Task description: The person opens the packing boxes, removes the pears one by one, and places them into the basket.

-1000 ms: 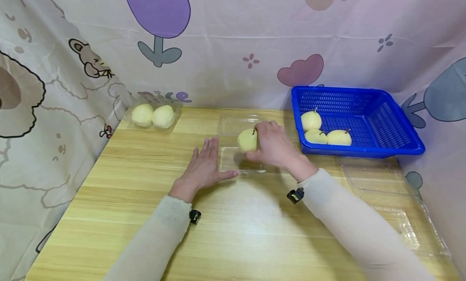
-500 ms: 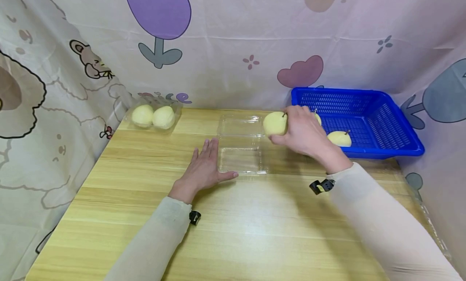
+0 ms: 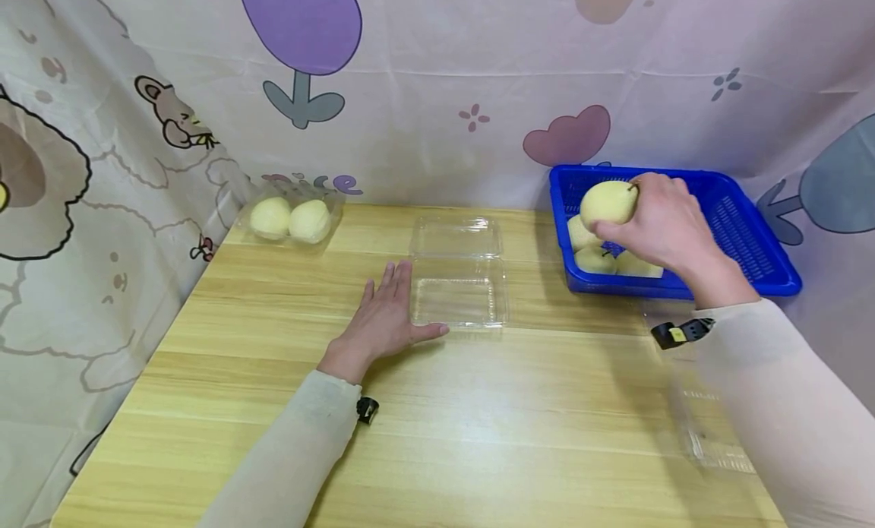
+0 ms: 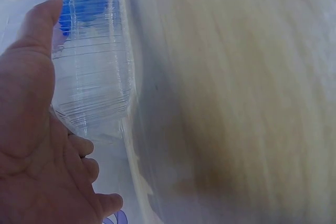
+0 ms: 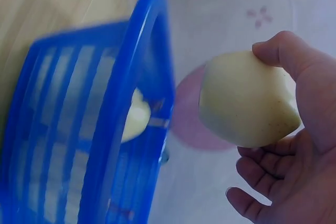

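Observation:
My right hand [image 3: 673, 220] grips a pale yellow pear [image 3: 608, 203] between thumb and fingers, held above the left side of the blue basket [image 3: 764, 279]. In the right wrist view the same pear [image 5: 247, 98] shows beside the basket's rim, with the other fingers loosely bent under it. Several more pears [image 3: 595, 260] lie in the basket's left end. My left hand [image 3: 379, 315] lies flat with fingers spread, its thumb and forefinger along the left edge of an opened clear plastic clamshell box [image 3: 458, 300]. That box holds no fruit.
A clamshell box [image 3: 290, 222] with two pears stands at the back left. More clear plastic boxes [image 3: 718, 452] lie at the right, partly behind the right sleeve. A printed curtain [image 3: 424, 95] borders the table [image 3: 437, 437] at the back and sides.
My right hand has carried the pear from over the clamshell box rightward and up to above the blue basket. The left hand has stayed in place.

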Motion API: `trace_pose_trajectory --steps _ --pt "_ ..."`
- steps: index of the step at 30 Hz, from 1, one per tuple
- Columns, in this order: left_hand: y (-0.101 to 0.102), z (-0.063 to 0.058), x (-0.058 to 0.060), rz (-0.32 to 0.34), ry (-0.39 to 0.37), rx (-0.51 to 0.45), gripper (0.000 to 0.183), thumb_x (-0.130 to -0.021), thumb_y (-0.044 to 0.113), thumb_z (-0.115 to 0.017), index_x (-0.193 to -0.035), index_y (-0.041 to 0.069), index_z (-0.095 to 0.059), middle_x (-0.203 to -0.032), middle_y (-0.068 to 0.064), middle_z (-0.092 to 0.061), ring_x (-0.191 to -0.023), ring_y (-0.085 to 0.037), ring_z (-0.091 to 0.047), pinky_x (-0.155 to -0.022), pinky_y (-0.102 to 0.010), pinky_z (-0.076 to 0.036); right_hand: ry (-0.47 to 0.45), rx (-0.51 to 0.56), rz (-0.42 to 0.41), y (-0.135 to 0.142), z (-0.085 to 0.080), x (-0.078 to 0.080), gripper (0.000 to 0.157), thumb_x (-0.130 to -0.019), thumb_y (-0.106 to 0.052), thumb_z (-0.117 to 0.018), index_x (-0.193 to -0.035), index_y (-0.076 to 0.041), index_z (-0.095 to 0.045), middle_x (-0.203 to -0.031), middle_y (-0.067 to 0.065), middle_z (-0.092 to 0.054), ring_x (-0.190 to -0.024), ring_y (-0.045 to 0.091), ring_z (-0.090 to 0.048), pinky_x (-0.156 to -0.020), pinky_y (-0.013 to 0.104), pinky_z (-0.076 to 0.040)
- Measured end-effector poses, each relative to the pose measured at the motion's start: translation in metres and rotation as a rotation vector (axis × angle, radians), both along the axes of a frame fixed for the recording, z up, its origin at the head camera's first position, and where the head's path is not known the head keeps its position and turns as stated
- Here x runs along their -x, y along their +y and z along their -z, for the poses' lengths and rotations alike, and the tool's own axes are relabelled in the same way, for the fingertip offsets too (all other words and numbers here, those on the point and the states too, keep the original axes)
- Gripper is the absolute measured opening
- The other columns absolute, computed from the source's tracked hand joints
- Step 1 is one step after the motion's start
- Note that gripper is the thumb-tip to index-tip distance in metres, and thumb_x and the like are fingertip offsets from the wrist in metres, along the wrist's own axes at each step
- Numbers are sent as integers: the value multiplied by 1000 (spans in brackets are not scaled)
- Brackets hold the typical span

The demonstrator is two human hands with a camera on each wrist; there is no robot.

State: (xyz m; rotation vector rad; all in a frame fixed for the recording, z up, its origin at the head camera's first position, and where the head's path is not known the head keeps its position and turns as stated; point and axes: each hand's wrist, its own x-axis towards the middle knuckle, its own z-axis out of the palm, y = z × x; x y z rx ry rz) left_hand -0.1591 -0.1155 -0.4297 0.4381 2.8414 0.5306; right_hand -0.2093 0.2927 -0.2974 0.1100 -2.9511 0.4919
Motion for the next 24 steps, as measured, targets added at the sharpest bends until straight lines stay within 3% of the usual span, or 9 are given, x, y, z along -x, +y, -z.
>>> trace_pose_trajectory --steps 7,16,24 --pt "0 0 0 -6 3 -7 134 -86 85 -60 -168 5 10 -178 -17 2 -164 -28 8 -133 -58 0 -70 -17 91 38 10 10 91 -89 -64 -72 -130 14 -49 -114 31 -54 -103 49 -43 -71 53 -36" --pt "-1 0 -2 -4 7 7 135 -85 87 -59 -167 5 11 -178 -16 4 -164 -28 9 -133 -58 1 -138 22 203 55 38 25 104 -92 -63 -66 -147 19 -34 -129 41 -46 -113 57 -38 -93 71 -37" --pt "0 0 -2 -8 -2 12 135 -85 88 -57 -167 6 12 -178 -15 5 -164 -27 11 -133 -58 0 -310 53 259 61 53 34 115 -94 -61 -64 -156 23 -14 -147 50 -32 -133 67 -30 -108 78 -35"
